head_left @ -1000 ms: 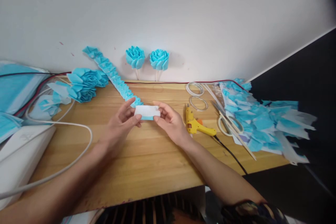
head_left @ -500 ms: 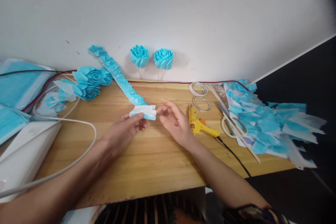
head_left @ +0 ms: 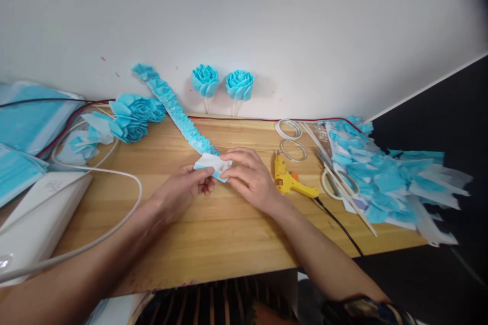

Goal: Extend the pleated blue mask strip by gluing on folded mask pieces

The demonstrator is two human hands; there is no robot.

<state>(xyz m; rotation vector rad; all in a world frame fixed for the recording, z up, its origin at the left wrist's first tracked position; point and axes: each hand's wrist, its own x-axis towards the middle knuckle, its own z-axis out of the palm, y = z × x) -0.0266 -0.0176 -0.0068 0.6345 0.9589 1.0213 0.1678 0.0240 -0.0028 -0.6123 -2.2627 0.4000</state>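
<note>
Between my hands is a small piece of white-and-blue fabric (head_left: 212, 162), its lower edge blue. My left hand (head_left: 188, 183) pinches its left side, thumb on top and fingers curled beneath. At the right end, my right hand (head_left: 251, 177) has its fingers closed on the corner. Just beyond the piece lies the near end of a long blue ruffled strip (head_left: 179, 114), which runs up to the wall. Whether the piece joins that strip is hidden.
Two blue fabric roses (head_left: 239, 85) on sticks lean at the wall. To the right lie a yellow glue gun (head_left: 290, 180), tape rolls (head_left: 288, 129), scissors (head_left: 327, 183), wooden sticks (head_left: 354, 205) and blue scraps (head_left: 381, 177). At left are more roses (head_left: 133, 117), a white box (head_left: 41, 223) and a cable (head_left: 133, 177).
My right hand let go of the fabric's right end, opened beside it, and has closed on it again. The left hand kept its hold; the piece now tilts. The view shifted slightly.
</note>
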